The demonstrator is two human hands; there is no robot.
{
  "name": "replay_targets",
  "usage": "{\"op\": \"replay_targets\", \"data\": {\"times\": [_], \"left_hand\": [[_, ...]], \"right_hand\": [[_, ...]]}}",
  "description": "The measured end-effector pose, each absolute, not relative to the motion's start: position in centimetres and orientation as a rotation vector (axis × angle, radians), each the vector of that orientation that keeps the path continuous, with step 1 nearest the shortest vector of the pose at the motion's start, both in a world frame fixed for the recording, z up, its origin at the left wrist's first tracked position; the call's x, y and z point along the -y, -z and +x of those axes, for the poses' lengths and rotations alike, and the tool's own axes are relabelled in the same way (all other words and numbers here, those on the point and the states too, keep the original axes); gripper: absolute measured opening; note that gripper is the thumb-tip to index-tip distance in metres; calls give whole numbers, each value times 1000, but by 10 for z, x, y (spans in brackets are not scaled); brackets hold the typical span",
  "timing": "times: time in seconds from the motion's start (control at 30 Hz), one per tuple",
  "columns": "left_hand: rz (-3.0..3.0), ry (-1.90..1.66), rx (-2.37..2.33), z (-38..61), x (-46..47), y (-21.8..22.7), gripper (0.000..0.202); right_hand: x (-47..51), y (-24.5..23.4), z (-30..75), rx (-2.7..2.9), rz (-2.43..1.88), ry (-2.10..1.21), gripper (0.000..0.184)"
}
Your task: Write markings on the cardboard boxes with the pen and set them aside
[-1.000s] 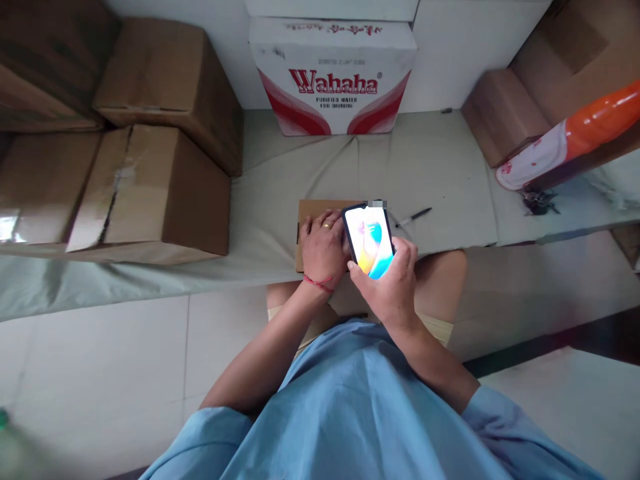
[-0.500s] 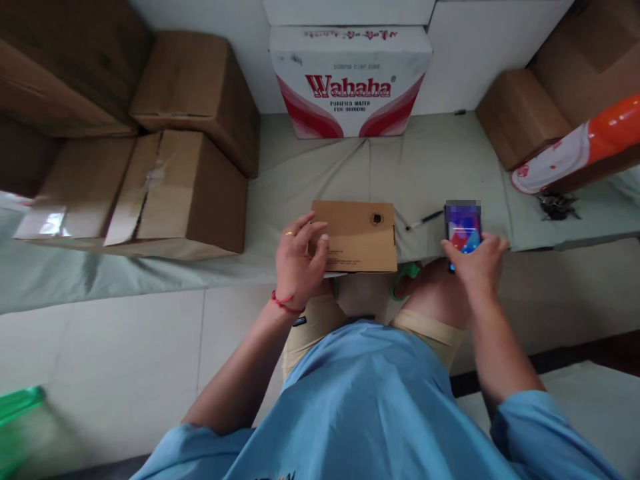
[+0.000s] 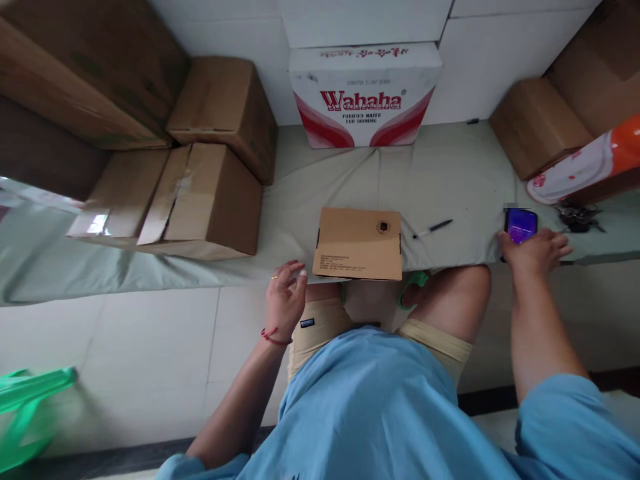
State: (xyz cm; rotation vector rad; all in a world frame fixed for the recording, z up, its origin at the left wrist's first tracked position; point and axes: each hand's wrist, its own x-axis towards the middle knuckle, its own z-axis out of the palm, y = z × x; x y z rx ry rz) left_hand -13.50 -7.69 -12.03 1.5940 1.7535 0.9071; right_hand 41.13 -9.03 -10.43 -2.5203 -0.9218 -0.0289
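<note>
A small flat cardboard box (image 3: 357, 243) lies on the cloth-covered ledge (image 3: 450, 180) in front of me, at its front edge. My left hand (image 3: 285, 300) hovers just left of that box, off it, fingers loosely curled and apart, holding nothing. My right hand (image 3: 533, 250) reaches far right and rests on the near end of a phone (image 3: 521, 225) that lies on the cloth with its screen lit. The fingers are stretched out past the phone. A black pen (image 3: 433, 229) lies between the box and the phone.
A white and red Wahaha carton (image 3: 365, 93) stands against the back wall. Brown cartons (image 3: 200, 200) are stacked at the left, more (image 3: 535, 123) at the right under an orange-white roll (image 3: 585, 167). Keys (image 3: 577, 217) lie beside the phone. A green bag (image 3: 25, 413) is on the floor.
My right hand carried the phone from in front of me out to the right and laid it on the cloth. My left hand came off the small box and drew back.
</note>
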Motion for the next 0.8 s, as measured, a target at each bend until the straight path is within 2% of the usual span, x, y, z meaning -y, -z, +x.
{"op": "replay_targets", "data": {"times": [0.1, 0.13, 0.17, 0.23, 0.33, 0.43, 0.53, 0.67, 0.8], "left_hand": [[1675, -904, -1811, -128, 66, 113, 38], [1713, -896, -1830, -125, 61, 111, 40], [1737, -883, -1834, -121, 56, 111, 43], [1739, -835, -1796, -113, 48, 112, 50], [1715, -754, -1707, -100, 40, 114, 60], [1711, -715, -1629, -97, 39, 110, 57], [1400, -754, -1523, -105, 41, 98, 52], [797, -802, -1294, -112, 44, 80, 64], [687, -704, -1200, -109, 46, 65, 67]], "right_hand": [[86, 99, 364, 896, -2463, 58, 57], [87, 99, 340, 983, -2405, -15, 44], [89, 100, 315, 1061, -2270, -208, 38], [96, 105, 261, 1234, -2094, -482, 42], [107, 113, 195, 1318, -1708, -916, 59], [112, 120, 166, 1322, -1618, -961, 64], [114, 125, 165, 1262, -1546, -1036, 66], [116, 125, 173, 1241, -1471, -1193, 70], [115, 119, 175, 1237, -1442, -1219, 61]]}}
